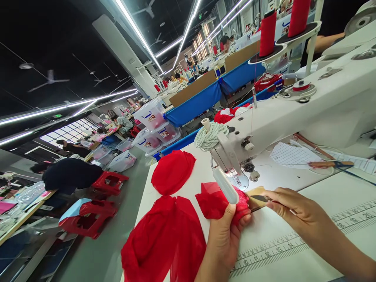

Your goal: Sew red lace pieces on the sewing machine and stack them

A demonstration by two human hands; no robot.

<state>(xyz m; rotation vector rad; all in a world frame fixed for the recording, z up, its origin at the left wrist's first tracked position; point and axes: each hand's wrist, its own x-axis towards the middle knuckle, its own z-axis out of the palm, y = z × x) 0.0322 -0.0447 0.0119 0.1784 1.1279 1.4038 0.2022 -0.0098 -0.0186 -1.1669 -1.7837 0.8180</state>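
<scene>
My left hand [227, 235] is closed on a small piece of red fabric [216, 203] lying on the white sewing table [293, 243], just in front of the needle area of the white sewing machine [293, 113]. My right hand [293, 209] pinches a thin metal tool [260, 198], its tip against a tan card piece [256, 193] beside the fabric. A white LED lamp [225, 185] juts out over the fabric. More red fabric pieces lie to the left: a round one [172, 172] and a larger pile [164, 243].
Two red thread cones [268, 33] stand on the machine's rack. A coil of white cord [209, 135] hangs on the machine head. A printed ruler [279, 250] runs along the table. Papers [289, 154] lie under the arm. Red stools [88, 217], plastic bins [149, 115] and other workers fill the aisle at left.
</scene>
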